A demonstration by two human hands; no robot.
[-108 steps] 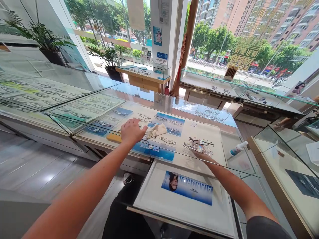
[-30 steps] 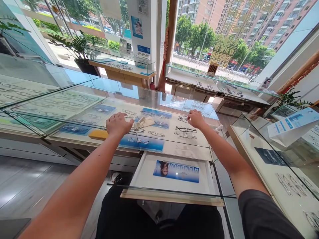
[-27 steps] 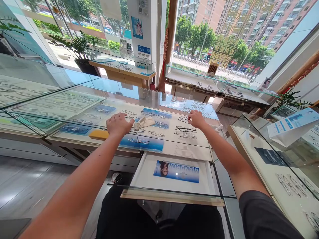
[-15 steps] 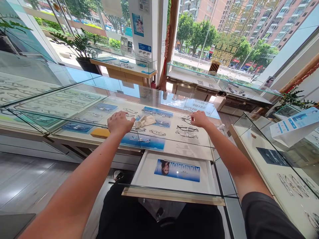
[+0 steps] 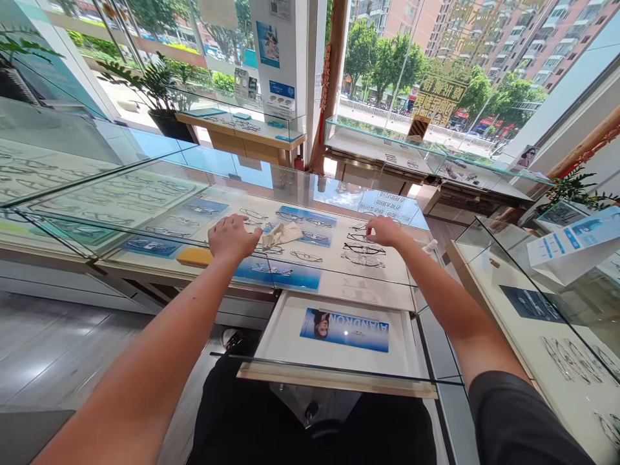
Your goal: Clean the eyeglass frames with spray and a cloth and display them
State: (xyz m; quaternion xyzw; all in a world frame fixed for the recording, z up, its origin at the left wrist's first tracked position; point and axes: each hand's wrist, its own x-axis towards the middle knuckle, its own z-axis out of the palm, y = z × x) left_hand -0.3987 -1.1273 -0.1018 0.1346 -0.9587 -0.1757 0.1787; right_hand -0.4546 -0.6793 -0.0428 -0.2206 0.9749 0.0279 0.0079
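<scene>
My left hand [image 5: 232, 237] rests palm down on the glass counter, its fingers stretched forward and holding nothing. Just beside its thumb lies a crumpled cream cloth [image 5: 285, 234]. At the right end of the counter, my right hand [image 5: 385, 230] has its fingers bent in a pinch at the right end of a dark-framed pair of eyeglasses [image 5: 357, 236]; the fingertips are partly hidden. Closer to me are another dark pair of glasses [image 5: 364, 248] and a clear-framed pair [image 5: 362, 261], set in a column with it.
A pulled-out drawer [image 5: 281, 345] at my lap holds a blue printed card [image 5: 345, 330]. Several glasses lie on blue cards under the counter glass [image 5: 334, 274]. Left of the cloth is a yellow case-like item [image 5: 194, 257]. Another display case [image 5: 513, 265] stands to the right.
My right hand has shifted slightly left, and the eyeglasses at its fingers sit a little differently. The left hand and the cloth stay in place.
</scene>
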